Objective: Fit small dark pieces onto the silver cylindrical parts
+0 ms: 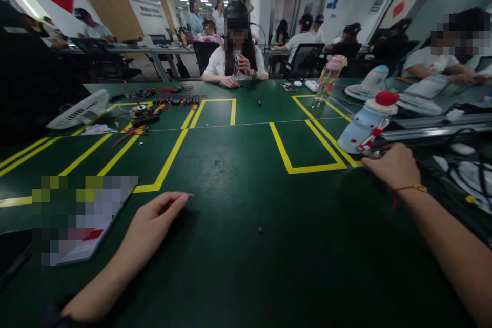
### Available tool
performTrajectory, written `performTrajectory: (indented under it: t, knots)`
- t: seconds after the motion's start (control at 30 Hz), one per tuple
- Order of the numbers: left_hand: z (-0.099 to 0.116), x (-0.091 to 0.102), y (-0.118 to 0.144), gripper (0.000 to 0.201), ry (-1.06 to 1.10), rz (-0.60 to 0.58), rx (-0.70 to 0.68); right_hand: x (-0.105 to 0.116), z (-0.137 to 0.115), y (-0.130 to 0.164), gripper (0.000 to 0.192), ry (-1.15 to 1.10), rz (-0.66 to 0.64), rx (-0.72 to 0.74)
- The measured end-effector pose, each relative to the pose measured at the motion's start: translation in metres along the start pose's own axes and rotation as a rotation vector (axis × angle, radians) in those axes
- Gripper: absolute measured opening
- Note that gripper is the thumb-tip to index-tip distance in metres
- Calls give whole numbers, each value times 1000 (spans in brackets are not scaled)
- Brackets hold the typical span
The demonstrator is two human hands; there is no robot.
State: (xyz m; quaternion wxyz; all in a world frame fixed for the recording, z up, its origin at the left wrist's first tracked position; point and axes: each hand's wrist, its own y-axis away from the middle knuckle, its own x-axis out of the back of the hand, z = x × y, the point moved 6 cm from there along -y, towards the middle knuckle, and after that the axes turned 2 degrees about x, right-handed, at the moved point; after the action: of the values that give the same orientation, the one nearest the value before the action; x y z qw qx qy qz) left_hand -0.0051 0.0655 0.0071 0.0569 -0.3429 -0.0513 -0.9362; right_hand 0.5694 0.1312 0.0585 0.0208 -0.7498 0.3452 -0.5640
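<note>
My left hand [157,218] is low over the green table [230,277], its thumb and fingertips pinched together. Whatever may be between those fingertips is too small to make out. To the right of it, a small dark ring-shaped piece, like a nut [260,229], lies on the tabletop. At the right side my right hand [397,166], with a red cord at the wrist, has its fingers curled downward beside a small metallic object [374,154]. Its grip there is partly hidden. Just behind it stands a light blue bottle [355,125] with a red-topped lid.
Left of my left hand lies a flat packet [92,236], partly blurred out. Bundled wires [172,100] and a white fan [79,110] sit at the far left. Metal rails [430,130] and cables [472,164] crowd the right. A person [236,56] sits opposite, near a clear bottle [328,82].
</note>
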Motion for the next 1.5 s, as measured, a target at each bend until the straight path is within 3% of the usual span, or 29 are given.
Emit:
performTrajectory:
  t: [0.07, 0.13, 0.2, 0.27, 0.33, 0.43, 0.5, 0.57, 0.67, 0.77, 0.87, 0.97, 1.2, 1.5]
  knots:
    - [-5, -1, -1, 41, 3, 5, 16, 8, -37, 22, 47, -4, 64, 153]
    - [-5, -4, -2, 39, 1, 0, 18, 10, -86, 59, 46, -43, 40, 399]
    - [-2, -5, -2, 38, -5, -5, 18, 3, -131, 107, 43, -108, -122, 630]
    - [2, -4, -1, 38, -12, -8, 17, -7, -168, 161, 51, -249, -400, 864]
    - [4, -4, 0, 37, -17, -12, 12, -13, -187, 204, 52, -367, -602, 994]
    - [5, -4, 1, 36, -16, -21, -4, -16, -192, 223, 25, -416, -647, 1003]
    - [5, -5, 1, 36, -13, -23, -14, -13, -185, 205, 16, -412, -565, 976]
    - [4, -5, 1, 37, -13, -22, -19, -5, -169, 165, 18, -351, -371, 885]
    - [3, -5, 1, 38, -16, -26, -20, 11, -121, 88, 28, -132, 27, 571]
    - [3, -4, 2, 37, -17, -32, -20, 19, -64, 36, 41, 7, 236, 292]
    - [2, -5, 1, 35, -16, -34, -17, 12, -22, 15, 41, 84, 255, 161]
    - [1, -5, 1, 33, -16, -38, -16, 2, 0, 9, 34, 117, 217, 117]
    - [-2, -4, 2, 31, -7, -48, -12, -7, 19, -1, 23, 92, 186, 58]
    - [0, -5, 3, 32, -6, -53, -10, -11, 29, -5, 25, 57, 167, -12]
